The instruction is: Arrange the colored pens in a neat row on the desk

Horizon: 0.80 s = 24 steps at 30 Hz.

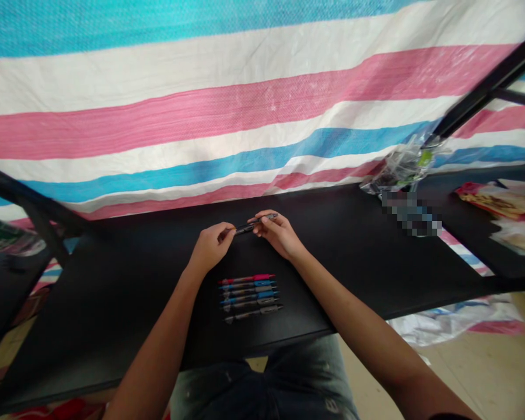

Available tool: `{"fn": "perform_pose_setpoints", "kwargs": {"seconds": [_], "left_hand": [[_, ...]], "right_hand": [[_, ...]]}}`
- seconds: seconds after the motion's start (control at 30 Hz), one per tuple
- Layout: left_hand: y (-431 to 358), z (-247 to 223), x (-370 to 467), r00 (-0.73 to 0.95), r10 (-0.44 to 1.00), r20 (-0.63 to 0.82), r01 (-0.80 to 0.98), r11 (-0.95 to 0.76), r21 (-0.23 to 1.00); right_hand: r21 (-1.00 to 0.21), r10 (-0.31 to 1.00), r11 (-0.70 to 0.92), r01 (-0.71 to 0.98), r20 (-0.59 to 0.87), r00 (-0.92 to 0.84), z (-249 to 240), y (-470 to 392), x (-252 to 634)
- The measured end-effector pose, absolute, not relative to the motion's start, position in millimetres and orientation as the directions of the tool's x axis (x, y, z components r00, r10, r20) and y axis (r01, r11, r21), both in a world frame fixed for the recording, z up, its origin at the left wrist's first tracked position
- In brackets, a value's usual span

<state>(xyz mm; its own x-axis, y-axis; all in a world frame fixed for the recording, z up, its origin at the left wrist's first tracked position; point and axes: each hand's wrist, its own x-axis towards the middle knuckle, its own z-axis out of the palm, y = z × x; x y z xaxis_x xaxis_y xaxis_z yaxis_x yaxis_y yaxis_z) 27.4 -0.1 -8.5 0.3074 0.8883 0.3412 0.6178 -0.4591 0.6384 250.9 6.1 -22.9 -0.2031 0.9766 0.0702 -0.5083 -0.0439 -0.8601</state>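
Between both hands, a dark pen [244, 229] is held just above the black table. My left hand [213, 244] pinches its left end with thumb and fingers. The other end sits in the closed fingers of my right hand [280, 232], with a clear or silvery tip poking out past them. Nearer to me lies a row of several pens, roughly parallel and pointing left to right. A red pen [245, 280] is farthest from me, blue pens [250, 300] come in the middle, and a grey-black pen [254, 314] is closest.
The black table [122, 303] ends close to my lap. At its far right lie crumpled clear plastic packaging [398, 166] and a blurred-out item [411, 214]. Striped tarp [201, 128] hangs behind. A side table on the right bears red and gold packets [499, 201]. Black metal bars [35, 204] flank the table.
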Motion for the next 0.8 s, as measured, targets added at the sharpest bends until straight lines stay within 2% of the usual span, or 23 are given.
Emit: {"fn": "perform_pose_setpoints", "kwargs": {"seconds": [0.2,0.47,0.8], "left_hand": [[0.9,-8.5,26.4,0.305,0.865,0.399,0.561,-0.502,0.658],[-0.9,-10.0,26.2,0.233,0.897,0.375,0.580,-0.438,0.687],[-1.9,-5.7,27.9,0.276,0.863,0.422,0.588,-0.499,0.636]], "right_hand": [[-0.857,0.975,-0.061,-0.512,0.059,-0.215,-22.8,5.3,249.5],[-0.837,0.978,-0.073,-0.542,0.047,-0.204,-22.5,6.2,251.2],[-0.814,0.983,-0.098,-0.572,0.010,-0.182,-24.3,8.4,252.6]]}}
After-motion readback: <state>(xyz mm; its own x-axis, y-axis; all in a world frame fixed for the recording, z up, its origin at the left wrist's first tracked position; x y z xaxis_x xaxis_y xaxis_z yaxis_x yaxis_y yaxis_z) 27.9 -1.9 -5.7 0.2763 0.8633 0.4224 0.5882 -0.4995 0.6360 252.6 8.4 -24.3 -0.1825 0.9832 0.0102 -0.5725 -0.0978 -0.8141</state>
